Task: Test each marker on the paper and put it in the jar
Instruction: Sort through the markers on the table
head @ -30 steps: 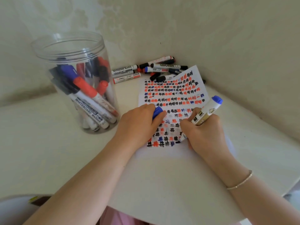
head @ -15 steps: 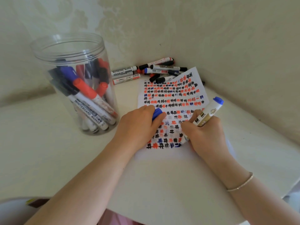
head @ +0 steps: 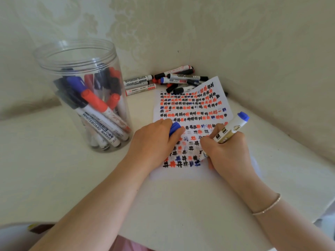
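Barely anything moved over the last second: my right hand crept slightly down the sheet while marking, left hand stayed put.

White-barrelled whiteboard marker with a blue end plug is gripped in my right fist, tilted, plug end up and away from me. Tip is hidden under my fingers, down at the bottom row of marks on the white paper sheet covered in red, black and blue hash marks. Left hand is curled round the blue marker cap and rests on the sheet, pinning it.

Doing this well, as I judge it: short light strokes in the blank strip at the near edge, keep the left hand's weight on the paper since its far corner is curled up, check that the ink shows, then recap before dropping it in.

Clear round plastic jar stands to the left of my left hand, near but apart, open-topped, about half full of capped markers. Loose pile of untested markers lies beyond the paper in the corner against the wall. All on the pale cream surface. Thin bracelet on my right wrist.
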The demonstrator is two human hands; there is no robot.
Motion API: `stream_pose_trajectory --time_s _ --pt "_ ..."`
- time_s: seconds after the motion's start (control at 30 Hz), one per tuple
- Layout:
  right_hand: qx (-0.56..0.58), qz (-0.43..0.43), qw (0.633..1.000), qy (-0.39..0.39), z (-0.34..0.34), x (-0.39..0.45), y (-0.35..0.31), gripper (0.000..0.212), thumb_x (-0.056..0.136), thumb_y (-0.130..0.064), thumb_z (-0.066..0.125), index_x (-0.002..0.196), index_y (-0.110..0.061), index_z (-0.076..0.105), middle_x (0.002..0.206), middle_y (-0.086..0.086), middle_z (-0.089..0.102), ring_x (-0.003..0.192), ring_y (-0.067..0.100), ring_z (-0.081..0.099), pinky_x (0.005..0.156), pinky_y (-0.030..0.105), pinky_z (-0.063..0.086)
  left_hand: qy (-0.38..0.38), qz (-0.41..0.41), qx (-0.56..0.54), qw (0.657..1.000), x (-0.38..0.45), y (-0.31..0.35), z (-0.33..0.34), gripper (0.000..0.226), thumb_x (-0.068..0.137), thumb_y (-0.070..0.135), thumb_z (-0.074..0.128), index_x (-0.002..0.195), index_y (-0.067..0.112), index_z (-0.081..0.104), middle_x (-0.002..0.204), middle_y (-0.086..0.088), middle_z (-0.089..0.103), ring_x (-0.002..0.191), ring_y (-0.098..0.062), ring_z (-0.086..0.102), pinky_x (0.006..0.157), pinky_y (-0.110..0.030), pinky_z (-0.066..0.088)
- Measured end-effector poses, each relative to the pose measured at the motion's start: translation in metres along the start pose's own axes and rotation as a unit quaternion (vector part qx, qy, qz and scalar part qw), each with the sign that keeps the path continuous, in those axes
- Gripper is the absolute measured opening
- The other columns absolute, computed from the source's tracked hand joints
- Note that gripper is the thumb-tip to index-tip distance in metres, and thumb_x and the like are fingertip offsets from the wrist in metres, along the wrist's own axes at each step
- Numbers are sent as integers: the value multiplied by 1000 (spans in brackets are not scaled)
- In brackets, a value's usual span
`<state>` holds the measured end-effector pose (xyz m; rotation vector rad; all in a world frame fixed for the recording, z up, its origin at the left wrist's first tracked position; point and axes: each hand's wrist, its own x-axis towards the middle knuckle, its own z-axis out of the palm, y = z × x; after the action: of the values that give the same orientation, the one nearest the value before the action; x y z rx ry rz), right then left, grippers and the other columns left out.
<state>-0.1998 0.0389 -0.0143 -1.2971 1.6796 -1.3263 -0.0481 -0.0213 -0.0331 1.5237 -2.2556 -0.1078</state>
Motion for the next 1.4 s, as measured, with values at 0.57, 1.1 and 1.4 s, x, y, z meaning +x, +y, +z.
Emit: stream_pose_trajectory --time_s 0.57,1.1,1.4 --pt "303 31 950 -71 -10 26 -32 26 80 -2 70 65 -8 49 59 8 48 40 15 44 42 22 41 51 95 -148 983 -7 0 -11 10 87 36 45 85 28 50 72 18 44 66 -1 44 62 -17 27" --pt "286 80 936 -191 -6 32 -56 15 90 -13 59 78 -5 58 70 9 59 46 17 50 47 25 45 20 41 -390 920 -9 29 -39 26 97 45 42 101 28 61 61 6 52 54 -12 47 55 -27 40" --pt "-21 -154 987 35 -15 45 -99 29 89 -18 62 68 -1 51 50 2 44 39 12 36 37 20 31 146 -46 -284 947 8 41 -97 44 96 31 45 61 10 62 36 6 43 34 -8 36 36 -18 27"
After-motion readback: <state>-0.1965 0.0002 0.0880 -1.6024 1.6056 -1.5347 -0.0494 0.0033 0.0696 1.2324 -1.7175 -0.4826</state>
